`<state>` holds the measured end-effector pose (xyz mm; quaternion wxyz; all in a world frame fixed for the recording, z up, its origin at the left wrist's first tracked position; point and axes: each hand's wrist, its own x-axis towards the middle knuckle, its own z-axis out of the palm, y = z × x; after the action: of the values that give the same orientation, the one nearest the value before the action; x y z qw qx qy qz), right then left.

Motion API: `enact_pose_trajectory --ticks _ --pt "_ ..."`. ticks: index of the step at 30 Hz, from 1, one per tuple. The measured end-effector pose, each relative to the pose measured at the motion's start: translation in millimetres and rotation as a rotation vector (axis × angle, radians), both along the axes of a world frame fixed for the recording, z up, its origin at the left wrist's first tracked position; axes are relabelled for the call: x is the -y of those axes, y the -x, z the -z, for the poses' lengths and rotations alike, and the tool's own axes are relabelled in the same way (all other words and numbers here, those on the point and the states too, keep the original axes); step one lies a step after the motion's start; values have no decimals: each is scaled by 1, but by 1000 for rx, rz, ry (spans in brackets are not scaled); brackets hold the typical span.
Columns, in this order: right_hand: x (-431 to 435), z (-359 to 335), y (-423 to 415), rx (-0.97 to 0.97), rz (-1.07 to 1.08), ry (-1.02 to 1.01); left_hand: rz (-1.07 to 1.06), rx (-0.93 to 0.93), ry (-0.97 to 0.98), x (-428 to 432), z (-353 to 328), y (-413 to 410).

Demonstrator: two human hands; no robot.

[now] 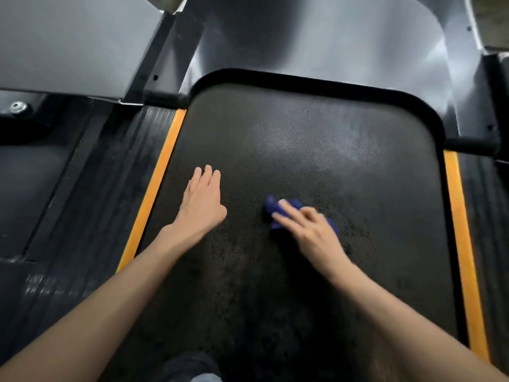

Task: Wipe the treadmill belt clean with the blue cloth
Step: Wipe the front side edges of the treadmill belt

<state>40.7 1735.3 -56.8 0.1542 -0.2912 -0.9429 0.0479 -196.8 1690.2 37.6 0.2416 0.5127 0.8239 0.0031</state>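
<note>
The black textured treadmill belt (303, 150) has an orange strip (154, 188) along its left edge and another one (458, 230) down the right edge. It looks blotchy at the near end and has a greyish sheen toward the far end. A bunched-up blue cloth (271, 206) sits about mid-belt with the right hand (311, 230) pressing on it. The left hand (202, 201) lies flat near the left edge.
</note>
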Motion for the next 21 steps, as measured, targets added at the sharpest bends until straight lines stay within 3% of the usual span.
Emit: enact_pose_trajectory --ticks 3,5,6,10,13,14,19,21 --pt "-65 -9 -49 -59 516 38 6 -11 9 2 -4 -1" --pt "-66 -15 -34 -140 720 87 8 -12 8 1 -7 -3" --pt "-51 -13 -14 -120 674 84 11 -8 -2 0 -8 -4" --pt "47 5 73 -48 95 125 23 14 -30 -10 -6 -11" --pt "25 4 57 11 -108 32 29 22 -19 -14 -1 -17" --pt "4 2 39 15 -62 17 27 28 -18 -15 0 -19" --pt "-98 -6 -65 -49 615 127 30 28 -70 -13 0 -20" --pt "-107 -13 -68 -98 730 152 38 22 -111 -14 1 -18"
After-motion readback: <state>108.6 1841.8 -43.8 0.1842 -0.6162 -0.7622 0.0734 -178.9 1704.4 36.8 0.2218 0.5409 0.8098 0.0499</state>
